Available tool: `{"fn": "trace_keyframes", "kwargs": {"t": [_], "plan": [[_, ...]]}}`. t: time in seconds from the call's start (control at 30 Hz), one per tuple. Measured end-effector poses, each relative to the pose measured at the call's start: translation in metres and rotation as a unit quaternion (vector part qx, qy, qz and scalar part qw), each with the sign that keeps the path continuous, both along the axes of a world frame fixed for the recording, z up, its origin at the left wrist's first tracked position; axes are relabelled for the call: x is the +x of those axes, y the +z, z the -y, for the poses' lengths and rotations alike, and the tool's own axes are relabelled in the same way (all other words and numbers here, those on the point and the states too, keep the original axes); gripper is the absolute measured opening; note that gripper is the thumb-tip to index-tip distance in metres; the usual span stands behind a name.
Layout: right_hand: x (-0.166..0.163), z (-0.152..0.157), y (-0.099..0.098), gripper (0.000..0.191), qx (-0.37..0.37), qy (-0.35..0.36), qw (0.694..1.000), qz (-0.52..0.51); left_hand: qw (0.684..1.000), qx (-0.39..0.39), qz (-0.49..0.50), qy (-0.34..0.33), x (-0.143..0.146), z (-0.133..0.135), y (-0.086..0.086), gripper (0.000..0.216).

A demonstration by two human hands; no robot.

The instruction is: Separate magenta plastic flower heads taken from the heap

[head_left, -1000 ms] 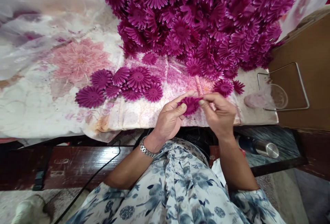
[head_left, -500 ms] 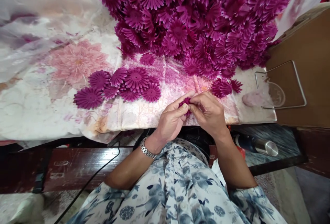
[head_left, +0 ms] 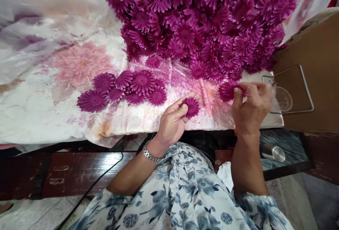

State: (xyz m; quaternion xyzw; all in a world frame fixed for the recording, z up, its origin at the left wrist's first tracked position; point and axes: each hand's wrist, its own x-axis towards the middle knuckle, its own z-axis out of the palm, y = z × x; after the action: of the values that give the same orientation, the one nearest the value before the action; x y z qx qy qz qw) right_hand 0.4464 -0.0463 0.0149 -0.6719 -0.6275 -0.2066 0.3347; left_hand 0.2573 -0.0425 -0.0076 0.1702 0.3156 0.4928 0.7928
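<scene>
My left hand (head_left: 173, 119), with a metal watch on the wrist, pinches a purple artificial flower (head_left: 192, 107) near the table's front edge. The flower faces up, its petals spread and its middle partly under my thumb. Over to the right, my right hand (head_left: 253, 104) has its thumb and fingers closed on a small purple flower (head_left: 242, 89), partly hidden by the fingers. Just left of those fingertips lie other purple flowers (head_left: 227, 90). Several more flowers (head_left: 142, 81) rest in a loose group left of my hands.
A big heap of purple flowers (head_left: 185, 34) covers the back of the cloth-covered table (head_left: 63, 124). To the right stand a cardboard box (head_left: 317, 57), a wire frame (head_left: 307, 87) and a clear plastic cup (head_left: 284, 98). Below lies a metal-capped bottle (head_left: 274, 152).
My right hand has left the flower between both hands and moved right to the flowers near the cup. My left hand keeps its flower, now seen more fully.
</scene>
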Motion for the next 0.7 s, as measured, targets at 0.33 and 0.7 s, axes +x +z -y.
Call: {"fn": "trace_keyframes", "kwargs": {"t": [0.33,0.7], "plan": [[-0.059,0.009,-0.012,0.007,-0.140,0.302,0.927,-0.174,0.999,0.007,0.005,-0.050,0.008,0.005,0.000,0.028],[-0.022,0.007,-0.003,0.008,0.032,0.086,0.990,-0.105,0.999,0.019,-0.026,0.000,0.000,-0.001,-0.001,0.029]]}}
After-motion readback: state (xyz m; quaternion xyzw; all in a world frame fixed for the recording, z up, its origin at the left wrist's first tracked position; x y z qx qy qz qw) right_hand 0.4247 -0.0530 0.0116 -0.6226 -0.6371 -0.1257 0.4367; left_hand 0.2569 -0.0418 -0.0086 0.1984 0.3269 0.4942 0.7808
